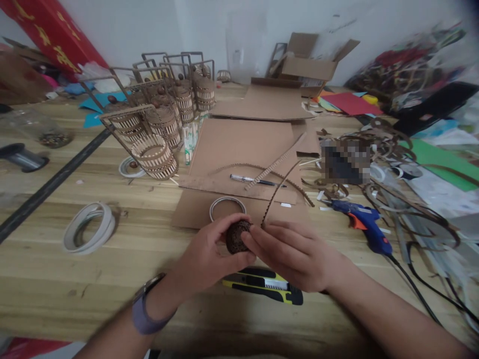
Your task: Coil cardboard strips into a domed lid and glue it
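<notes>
1. The left hand is closed round a small brown roll, low in the mid of the frame, just above the table.
2. The right hand is closed too. Its fingertips press on the roll's right side & pinch the strip where it joins.
3. Step, I think: winding the bumpy strip onto the roll, w/ most of it not wound yet.
4. Next turn would need the strip pulled tight & flat, left hand turning, right hand feeding.
5. The roll's round face looks up at the camera. The strip is long & thin; it runs from the roll up & to the right, w/ its far end over the cardboard sheet.
6. Near: a tape ring just above the hands, a pen on the sheet, a yellow knife under the hands, a blue glue gun to the right.
7. Upper left: small slatted baskets. Left: another tape roll.
</notes>
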The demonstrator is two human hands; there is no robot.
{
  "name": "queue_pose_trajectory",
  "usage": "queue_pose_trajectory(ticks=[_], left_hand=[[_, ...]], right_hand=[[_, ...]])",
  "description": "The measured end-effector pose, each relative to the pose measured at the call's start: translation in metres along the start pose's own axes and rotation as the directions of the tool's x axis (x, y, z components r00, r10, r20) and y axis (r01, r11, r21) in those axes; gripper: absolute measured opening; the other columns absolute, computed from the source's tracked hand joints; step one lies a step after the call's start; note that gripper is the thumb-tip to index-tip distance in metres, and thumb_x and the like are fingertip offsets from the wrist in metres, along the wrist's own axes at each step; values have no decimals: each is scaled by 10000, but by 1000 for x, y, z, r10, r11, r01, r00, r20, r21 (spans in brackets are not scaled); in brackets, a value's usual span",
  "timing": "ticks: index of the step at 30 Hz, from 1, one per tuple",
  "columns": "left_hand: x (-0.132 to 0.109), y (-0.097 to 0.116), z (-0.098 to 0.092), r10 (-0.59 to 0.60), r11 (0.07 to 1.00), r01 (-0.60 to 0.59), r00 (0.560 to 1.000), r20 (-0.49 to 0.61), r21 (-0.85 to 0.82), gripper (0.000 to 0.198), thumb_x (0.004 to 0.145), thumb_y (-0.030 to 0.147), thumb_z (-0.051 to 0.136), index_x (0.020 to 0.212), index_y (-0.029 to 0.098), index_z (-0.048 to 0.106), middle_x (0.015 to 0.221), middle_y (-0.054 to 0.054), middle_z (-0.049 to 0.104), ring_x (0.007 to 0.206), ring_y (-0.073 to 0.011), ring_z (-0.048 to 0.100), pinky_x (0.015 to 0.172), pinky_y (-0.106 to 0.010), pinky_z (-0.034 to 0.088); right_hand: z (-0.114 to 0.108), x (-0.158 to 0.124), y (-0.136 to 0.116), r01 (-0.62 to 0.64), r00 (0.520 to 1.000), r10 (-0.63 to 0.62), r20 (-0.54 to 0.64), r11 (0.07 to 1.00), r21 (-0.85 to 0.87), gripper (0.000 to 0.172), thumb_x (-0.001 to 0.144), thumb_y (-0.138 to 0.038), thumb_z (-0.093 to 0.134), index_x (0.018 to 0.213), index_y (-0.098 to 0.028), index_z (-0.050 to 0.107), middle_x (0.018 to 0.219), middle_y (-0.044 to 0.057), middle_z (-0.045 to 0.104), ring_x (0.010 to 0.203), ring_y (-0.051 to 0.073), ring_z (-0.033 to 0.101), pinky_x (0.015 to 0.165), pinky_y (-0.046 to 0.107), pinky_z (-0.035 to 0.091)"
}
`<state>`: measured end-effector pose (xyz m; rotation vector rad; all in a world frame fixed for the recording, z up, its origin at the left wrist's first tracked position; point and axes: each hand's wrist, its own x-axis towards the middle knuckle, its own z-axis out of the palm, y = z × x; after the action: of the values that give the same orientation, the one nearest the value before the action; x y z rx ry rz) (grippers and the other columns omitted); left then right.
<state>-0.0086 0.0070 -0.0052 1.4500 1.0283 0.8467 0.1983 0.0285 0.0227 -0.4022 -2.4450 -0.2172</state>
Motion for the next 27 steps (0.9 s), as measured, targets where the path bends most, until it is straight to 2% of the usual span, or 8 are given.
queue_pose_trajectory(ticks=[5, 7, 9, 11, 13, 17, 21, 27], left_hand=[[5, 2, 0, 27, 985, -13, 996, -82, 172, 502, 751, 341, 750, 1221, 208, 636, 1012, -53, 673, 769, -186, 607, 636, -276, 489], [5, 0, 0, 28, 989, -12, 993, -111, 147, 492, 776, 346, 720, 1239, 215, 617, 997, -46, 673, 749, -177, 606, 633, -271, 497], [6, -3, 0, 9, 995, 7, 987, -162, 96, 494, 794, 369, 701, 1253, 216, 599, 1000, -47, 674, 767, -181, 617, 653, -277, 512], [7, -6, 0, -6, 997, 23, 976, -220, 72, 497, 803, 361, 698, 1264, 212, 586, 1063, -60, 672, 871, -205, 635, 734, -299, 529], [8, -7, 0, -3, 997, 22, 970, -244, 76, 503, 810, 341, 700, 1280, 212, 572, 1136, -72, 663, 979, -230, 633, 813, -327, 532], [7, -5, 3, 36, 995, -17, 980, -198, 98, 485, 828, 336, 696, 1275, 204, 564, 1163, -90, 672, 1031, -251, 641, 879, -361, 534], [5, -4, 4, 102, 985, -79, 983, -151, 152, 446, 835, 243, 665, 1267, 203, 562, 1190, -91, 662, 1083, -252, 627, 962, -383, 501], [5, -8, 1, 167, 973, -140, 975, -144, 182, 504, 782, 266, 761, 1253, 230, 587, 1183, -68, 663, 1071, -246, 625, 986, -380, 486]], right_hand=[[7, 0, 1, 53, 999, -53, -3, 998, -47, 228, 984, -81, 422, 1102, -55, 615, 954, 88, 776, 855, 148, 698, 827, 259, 586], [9, -1, -1, -3, 1000, 3, 3, 1000, -30, 248, 1002, -108, 403, 1134, -92, 612, 1016, 88, 765, 864, 155, 701, 792, 274, 586], [11, -3, -3, -142, 989, 143, -44, 990, 15, 232, 999, -141, 435, 1153, -171, 606, 1042, 70, 747, 857, 162, 697, 744, 285, 580], [13, -4, -4, -300, 943, 306, -127, 952, 68, 179, 963, -149, 518, 1110, -214, 597, 977, 63, 722, 842, 174, 684, 716, 297, 569], [17, -3, -3, -454, 874, 471, -120, 879, 147, 111, 915, -184, 614, 1022, -206, 596, 842, 46, 676, 768, 181, 663, 655, 298, 554], [24, 2, -1, -657, 739, 661, 132, 664, 356, 196, 865, -342, 701, 964, -183, 641, 705, 2, 643, 600, 149, 622, 529, 253, 504], [27, 1, -2, -667, 719, 676, 160, 607, 432, 168, 897, -319, 656, 1002, -189, 660, 750, 14, 709, 622, 152, 660, 553, 253, 524], [27, -2, -6, -667, 714, 682, 159, 592, 453, 157, 884, -330, 666, 962, -194, 668, 732, 10, 712, 621, 158, 666, 555, 259, 533]])
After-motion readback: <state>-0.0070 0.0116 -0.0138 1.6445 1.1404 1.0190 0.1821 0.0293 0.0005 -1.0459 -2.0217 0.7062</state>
